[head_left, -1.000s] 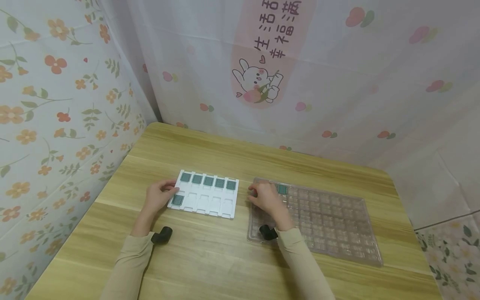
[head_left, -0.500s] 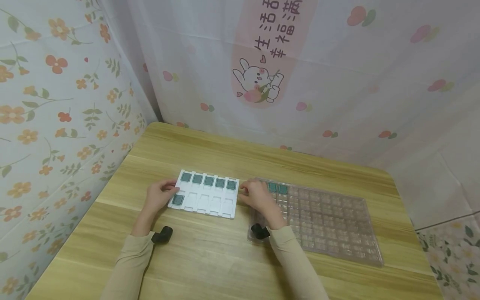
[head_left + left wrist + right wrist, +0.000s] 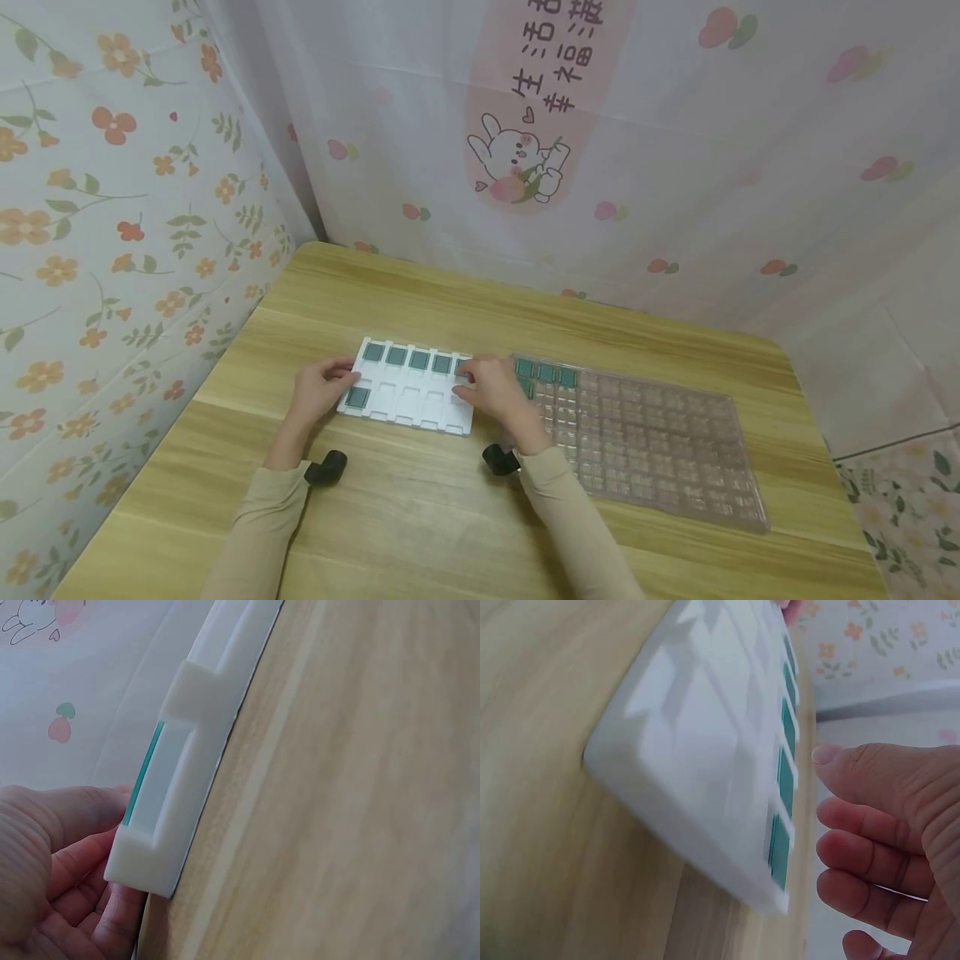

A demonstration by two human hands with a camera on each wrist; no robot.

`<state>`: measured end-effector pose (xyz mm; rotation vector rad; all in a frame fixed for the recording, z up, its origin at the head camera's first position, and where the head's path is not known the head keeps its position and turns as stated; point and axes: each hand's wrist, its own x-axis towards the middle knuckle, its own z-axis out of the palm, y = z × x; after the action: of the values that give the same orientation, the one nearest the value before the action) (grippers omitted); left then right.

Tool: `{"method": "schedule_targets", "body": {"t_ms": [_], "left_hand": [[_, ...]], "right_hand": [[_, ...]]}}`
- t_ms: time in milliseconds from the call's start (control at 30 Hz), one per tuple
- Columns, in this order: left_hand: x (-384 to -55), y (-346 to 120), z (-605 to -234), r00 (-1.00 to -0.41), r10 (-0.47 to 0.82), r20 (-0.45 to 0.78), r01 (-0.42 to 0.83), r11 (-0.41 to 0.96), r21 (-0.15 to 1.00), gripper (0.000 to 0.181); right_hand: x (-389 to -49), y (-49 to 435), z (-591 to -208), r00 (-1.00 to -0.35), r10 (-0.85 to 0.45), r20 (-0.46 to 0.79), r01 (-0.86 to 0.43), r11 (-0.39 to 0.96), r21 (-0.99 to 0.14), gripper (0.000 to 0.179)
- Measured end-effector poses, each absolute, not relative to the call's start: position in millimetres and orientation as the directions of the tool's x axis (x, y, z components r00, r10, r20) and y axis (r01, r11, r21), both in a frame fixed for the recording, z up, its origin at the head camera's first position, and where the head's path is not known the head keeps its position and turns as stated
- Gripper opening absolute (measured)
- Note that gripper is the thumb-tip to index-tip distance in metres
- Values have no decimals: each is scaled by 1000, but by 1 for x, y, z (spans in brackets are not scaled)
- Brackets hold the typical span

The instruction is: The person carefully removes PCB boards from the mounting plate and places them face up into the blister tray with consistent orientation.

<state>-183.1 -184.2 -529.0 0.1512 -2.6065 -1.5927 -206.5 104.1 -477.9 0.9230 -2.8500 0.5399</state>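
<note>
A white plastic tray (image 3: 420,392) lies on the table, its far row holding several green square chips (image 3: 419,359). One more green chip (image 3: 357,397) sits at the left of the near row. My left hand (image 3: 321,392) grips the tray's left end, thumb at the top edge and fingers curled below, as the left wrist view shows. Over the tray's right end is my right hand (image 3: 495,387), partly covering the rightmost far chip. In the right wrist view, thumb and fingers (image 3: 870,847) are loosely bent and apart, with nothing between them.
To the right lies a clear compartment tray (image 3: 660,450), with several green chips (image 3: 547,372) in its far left pockets. Black wrist mounts (image 3: 326,468) hang at both wrists. Behind the wooden table (image 3: 405,517) hang patterned curtains (image 3: 390,125).
My right hand has moved left from the clear tray's far left corner to the white tray's right end, uncovering green chips in that corner. The left hand keeps its grip.
</note>
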Motion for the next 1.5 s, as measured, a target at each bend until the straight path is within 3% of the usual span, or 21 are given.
{"method": "schedule_targets", "body": {"t_ms": [433,767,1000,1500], "left_hand": [[-183,-184,-528,-993,-114,31,-24,449,893,29],[-181,-184,-528,-990,-110,88,34,416,909,29],[-184,-185,-529,-993,-107,40,-12,443,896,30],[-185,-186,-532,-992,-107,67,13,441,897,28]], "right_hand": [[-201,73,-475,-803,-586,114,-586,738,-334,23],[-197,51,-478,-769,-627,126,-629,705,-328,23],[-193,32,-480,-761,-638,117,-640,709,-295,25],[-187,-3,-487,-723,-671,165,-690,692,-209,25]]}}
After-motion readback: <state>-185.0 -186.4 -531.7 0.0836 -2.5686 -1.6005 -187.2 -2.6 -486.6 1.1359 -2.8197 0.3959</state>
